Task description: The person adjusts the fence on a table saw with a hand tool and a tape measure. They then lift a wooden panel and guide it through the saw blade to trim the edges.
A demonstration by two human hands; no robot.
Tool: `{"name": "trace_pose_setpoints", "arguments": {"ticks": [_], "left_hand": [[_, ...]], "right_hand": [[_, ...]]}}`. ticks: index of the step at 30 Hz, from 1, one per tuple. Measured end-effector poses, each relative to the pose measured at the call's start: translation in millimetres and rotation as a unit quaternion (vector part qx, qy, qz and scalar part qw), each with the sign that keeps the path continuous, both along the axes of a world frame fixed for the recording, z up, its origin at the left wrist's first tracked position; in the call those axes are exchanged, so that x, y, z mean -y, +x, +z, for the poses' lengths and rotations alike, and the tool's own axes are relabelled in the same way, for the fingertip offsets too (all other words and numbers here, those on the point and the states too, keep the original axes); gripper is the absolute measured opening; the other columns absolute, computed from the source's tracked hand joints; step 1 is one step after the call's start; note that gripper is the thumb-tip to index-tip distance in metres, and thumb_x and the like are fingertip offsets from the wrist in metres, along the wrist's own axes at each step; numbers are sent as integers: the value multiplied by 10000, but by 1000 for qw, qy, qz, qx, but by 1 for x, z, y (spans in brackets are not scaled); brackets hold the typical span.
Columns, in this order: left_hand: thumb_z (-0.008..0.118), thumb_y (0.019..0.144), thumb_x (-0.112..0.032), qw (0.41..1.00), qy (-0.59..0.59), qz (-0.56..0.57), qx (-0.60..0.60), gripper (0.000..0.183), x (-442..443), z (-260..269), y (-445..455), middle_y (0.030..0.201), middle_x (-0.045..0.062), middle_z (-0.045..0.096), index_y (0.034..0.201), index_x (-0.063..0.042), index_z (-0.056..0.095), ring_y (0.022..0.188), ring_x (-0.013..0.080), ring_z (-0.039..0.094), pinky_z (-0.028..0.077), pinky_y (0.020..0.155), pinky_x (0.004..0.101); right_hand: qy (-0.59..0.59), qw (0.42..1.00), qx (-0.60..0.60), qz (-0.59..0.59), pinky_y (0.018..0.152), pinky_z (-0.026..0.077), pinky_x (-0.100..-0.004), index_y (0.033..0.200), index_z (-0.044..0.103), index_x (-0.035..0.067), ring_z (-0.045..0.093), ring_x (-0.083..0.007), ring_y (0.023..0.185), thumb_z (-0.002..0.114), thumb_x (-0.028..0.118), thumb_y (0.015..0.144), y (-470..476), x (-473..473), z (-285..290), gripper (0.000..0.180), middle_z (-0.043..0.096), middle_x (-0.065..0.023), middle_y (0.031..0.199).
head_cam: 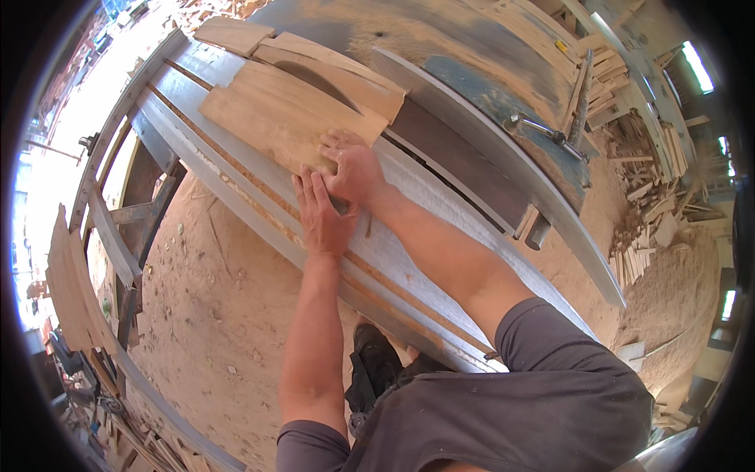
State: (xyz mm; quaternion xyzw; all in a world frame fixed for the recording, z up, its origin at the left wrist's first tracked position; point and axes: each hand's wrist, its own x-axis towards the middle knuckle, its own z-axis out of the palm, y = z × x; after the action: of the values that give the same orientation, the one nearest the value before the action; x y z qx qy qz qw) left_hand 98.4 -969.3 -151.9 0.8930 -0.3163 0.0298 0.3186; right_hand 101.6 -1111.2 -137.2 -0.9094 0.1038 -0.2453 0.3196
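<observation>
A wide wooden board (283, 115) lies flat on the metal sliding table (407, 242) of a table saw. My left hand (324, 212) rests against its near end, with the fingertips at the wood's edge. Beside it, my right hand (351, 165) presses on the same end, fingers over the top face. The large circular saw blade (315, 82) stands just past the board, partly hidden by wood. Another wooden piece (365, 94) lies along the blade's far side. Whether my fingers close around anything under the palms cannot be told.
A long metal fence (507, 159) runs along the right, with a metal clamp rod (548, 133) beyond it. Wood offcuts (643, 194) are heaped at the right. A crosswise metal rail (124, 112) and a rough board (74, 289) are at the left. Sawdust covers the floor.
</observation>
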Motion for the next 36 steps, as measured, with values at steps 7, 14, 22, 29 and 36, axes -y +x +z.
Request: {"name": "trace_pose_setpoints", "arguments": {"ticks": [7, 14, 22, 29, 36], "left_hand": [[833, 809, -354, 1000, 4, 6, 10, 946, -2, -4, 26, 1604, 269, 362, 1521, 55, 362, 1488, 481, 320, 336, 1203, 506], [836, 808, -359, 1000, 16, 12, -7, 933, -6, -5, 36, 1599, 284, 359, 1500, 73, 383, 1485, 488, 321, 334, 1208, 502], [840, 777, -324, 999, -21, 16, -35, 913, -2, -1, 30, 1582, 323, 358, 1463, 95, 408, 1476, 528, 305, 310, 1220, 521], [829, 784, -245, 999, -33, -7, -39, 944, -7, 17, 3, 1580, 365, 309, 1495, 111, 320, 1484, 538, 278, 300, 1213, 539], [823, 746, -192, 996, -44, -27, -72, 959, -13, 38, -34, 1588, 376, 278, 1488, 136, 312, 1491, 553, 253, 283, 1220, 549]], "right_hand": [[-4, 1000, -12, 6, 1153, 429, -432, 1101, 770, -3, 615, -337, 1270, 739, 160, 756, 27, -3, -7, 383, 717, -176, 1247], [-8, 1000, -23, 12, 1153, 432, -412, 1114, 771, 10, 595, -322, 1304, 745, 177, 770, 35, -5, -10, 384, 714, -151, 1269], [1, 1000, -7, 8, 1158, 418, -423, 1079, 782, 19, 598, -332, 1292, 721, 159, 744, 31, -4, -15, 368, 722, -157, 1244], [-20, 999, -43, 23, 1160, 415, -424, 1166, 751, 19, 551, -329, 1350, 726, 164, 793, 16, -9, -1, 401, 676, -150, 1342], [-31, 998, -41, 37, 1173, 403, -430, 1165, 750, 14, 550, -336, 1347, 717, 159, 790, -19, -8, 17, 404, 677, -158, 1338]]}}
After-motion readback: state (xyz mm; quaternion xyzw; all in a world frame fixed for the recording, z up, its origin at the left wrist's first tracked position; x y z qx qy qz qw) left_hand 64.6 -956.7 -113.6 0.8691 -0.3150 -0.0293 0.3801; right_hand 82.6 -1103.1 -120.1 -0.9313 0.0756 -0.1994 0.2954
